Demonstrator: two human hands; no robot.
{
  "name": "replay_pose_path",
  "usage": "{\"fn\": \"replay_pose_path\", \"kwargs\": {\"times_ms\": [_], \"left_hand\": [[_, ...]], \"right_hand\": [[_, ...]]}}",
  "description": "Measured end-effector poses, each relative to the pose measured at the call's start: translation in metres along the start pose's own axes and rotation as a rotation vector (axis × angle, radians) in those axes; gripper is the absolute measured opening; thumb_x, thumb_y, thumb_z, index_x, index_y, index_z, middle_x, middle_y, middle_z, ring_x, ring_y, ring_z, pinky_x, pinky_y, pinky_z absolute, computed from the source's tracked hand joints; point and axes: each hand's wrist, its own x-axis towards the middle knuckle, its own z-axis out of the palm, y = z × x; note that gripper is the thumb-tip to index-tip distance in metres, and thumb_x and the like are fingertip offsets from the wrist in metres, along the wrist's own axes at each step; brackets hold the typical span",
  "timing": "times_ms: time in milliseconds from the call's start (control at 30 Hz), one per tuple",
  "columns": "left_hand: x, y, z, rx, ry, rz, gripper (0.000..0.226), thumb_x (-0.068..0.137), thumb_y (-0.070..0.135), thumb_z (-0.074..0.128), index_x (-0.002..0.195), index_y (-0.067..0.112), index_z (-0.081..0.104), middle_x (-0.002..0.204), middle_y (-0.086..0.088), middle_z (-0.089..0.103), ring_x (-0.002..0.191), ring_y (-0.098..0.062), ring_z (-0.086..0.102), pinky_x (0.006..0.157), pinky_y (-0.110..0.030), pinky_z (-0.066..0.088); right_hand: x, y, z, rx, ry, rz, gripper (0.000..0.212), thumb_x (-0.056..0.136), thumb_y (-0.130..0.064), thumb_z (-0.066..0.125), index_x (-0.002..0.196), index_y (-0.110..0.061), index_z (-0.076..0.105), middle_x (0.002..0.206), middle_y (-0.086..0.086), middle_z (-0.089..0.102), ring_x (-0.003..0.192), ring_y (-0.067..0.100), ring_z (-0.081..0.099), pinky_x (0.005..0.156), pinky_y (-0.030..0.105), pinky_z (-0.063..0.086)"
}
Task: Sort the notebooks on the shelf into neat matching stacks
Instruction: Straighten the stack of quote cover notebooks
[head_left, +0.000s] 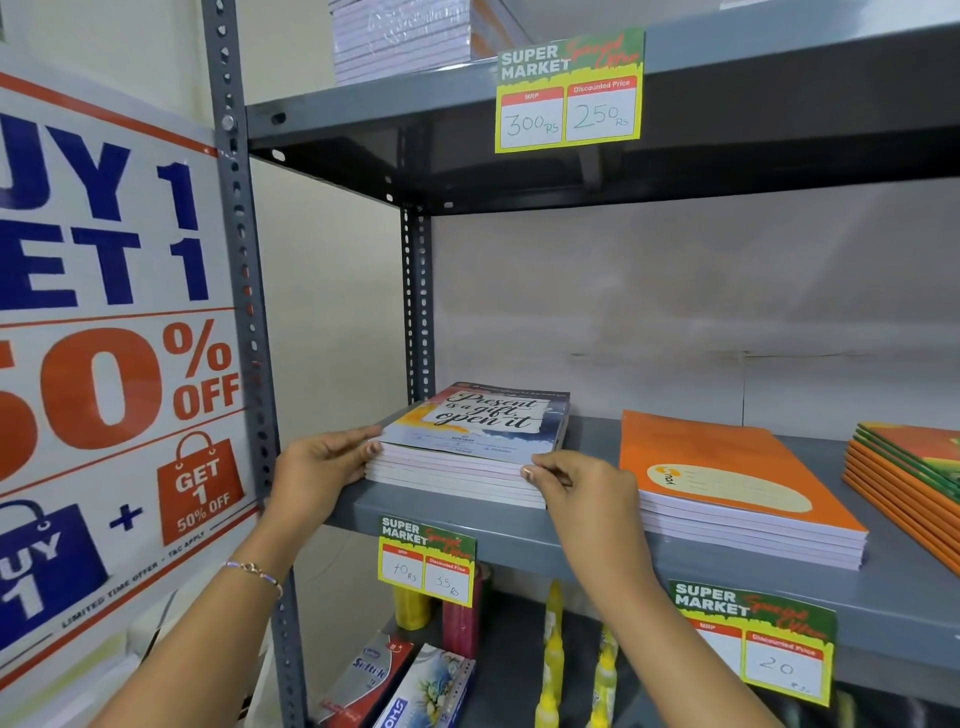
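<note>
Both hands are pressing against the stack of notebooks (470, 447) sitting at the left end of the grey shelf (571, 540): the left hand (322, 467) is gripping its left front corner, the right hand (576, 480) pinching its right front corner. Beside it the orange stack (737, 488) is lying flat, while a third stack (909, 473) is running off the right edge, its cover half hidden.

I read "Present is a gift, open it" on the top notebook (483, 421). The upper price tag (570, 91) reads "SUPER MARKET", MRP 300 Rs, Discounted Price 250 Rs. The tag below the notebook (426, 560) reads 35 Rs; the right tag (753, 639), 20. The poster (114, 332) reads "GET 1 50% OFF".
</note>
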Motion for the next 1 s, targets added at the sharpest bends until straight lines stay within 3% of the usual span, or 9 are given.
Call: {"fn": "replay_pose_path", "kwargs": {"times_ms": [100,233,433,600,667,800,900,1000], "left_hand": [[-0.004,0.003,0.001,0.085,0.008,0.036,0.029,0.075,0.022,0.076,0.104,0.022,0.076,0.103,0.003,0.075,0.099,-0.016,0.068,0.084,-0.027,0.056],[-0.005,0.006,0.003,0.085,0.012,0.047,0.035,0.072,0.017,0.079,0.107,0.015,0.075,0.099,-0.002,0.076,0.09,-0.014,0.069,0.071,-0.015,0.054],[-0.007,0.008,0.004,0.085,0.025,0.028,0.034,0.073,0.016,0.079,0.107,0.014,0.075,0.099,-0.002,0.076,0.095,-0.019,0.069,0.08,-0.026,0.054],[-0.007,0.009,0.003,0.116,0.007,0.093,0.03,0.078,0.01,0.073,0.108,0.009,0.072,0.114,0.003,0.068,0.103,-0.013,0.061,0.073,-0.005,0.049],[-0.007,0.01,0.005,0.088,-0.008,0.088,0.029,0.08,0.006,0.071,0.109,0.005,0.071,0.11,0.004,0.068,0.105,-0.014,0.062,0.069,-0.001,0.049],[-0.006,0.012,0.005,0.099,-0.007,0.05,0.026,0.081,0.01,0.071,0.107,0.007,0.073,0.099,0.007,0.071,0.103,-0.016,0.063,0.071,-0.008,0.053],[-0.011,0.011,0.003,0.224,0.018,0.088,0.018,0.087,0.027,0.065,0.101,0.021,0.074,0.102,0.006,0.073,0.101,-0.017,0.065,0.086,-0.031,0.055],[-0.025,0.015,0.005,0.371,0.032,0.133,0.024,0.093,0.044,0.047,0.101,0.035,0.068,0.097,0.005,0.07,0.097,-0.021,0.064,0.081,-0.042,0.055]], "right_hand": [[0.0,0.0,0.0,-0.01,-0.003,-0.007,0.025,0.087,-0.028,0.068,0.108,-0.015,0.073,0.104,0.0,0.076,0.091,0.013,0.068,0.084,0.026,0.056],[0.0,-0.001,0.0,-0.028,-0.005,-0.02,0.025,0.087,-0.028,0.068,0.107,-0.014,0.073,0.101,0.001,0.076,0.089,0.013,0.069,0.081,0.024,0.056],[0.0,0.001,0.001,-0.05,-0.009,-0.042,0.025,0.087,-0.029,0.068,0.106,-0.014,0.073,0.101,0.001,0.076,0.088,0.014,0.069,0.081,0.027,0.057],[0.003,0.001,0.004,-0.133,-0.04,-0.083,0.014,0.089,-0.027,0.065,0.092,-0.015,0.071,0.09,0.001,0.074,0.082,0.015,0.065,0.073,0.031,0.056],[0.004,0.002,0.006,-0.17,-0.055,-0.105,0.013,0.09,-0.025,0.063,0.088,-0.013,0.068,0.088,0.002,0.071,0.082,0.017,0.063,0.072,0.036,0.055],[0.004,-0.004,0.006,-0.296,-0.13,-0.112,0.014,0.096,-0.024,0.054,0.094,-0.012,0.061,0.094,0.007,0.066,0.084,0.024,0.062,0.068,0.038,0.051],[0.004,-0.013,0.005,-0.434,-0.193,-0.123,0.011,0.098,-0.019,0.048,0.103,-0.013,0.055,0.099,0.01,0.062,0.088,0.028,0.062,0.062,0.032,0.039],[0.004,-0.027,-0.002,-0.575,-0.307,-0.128,0.019,0.095,-0.007,0.047,0.114,-0.01,0.051,0.105,0.015,0.064,0.093,0.033,0.064,0.063,0.034,0.038]]}}
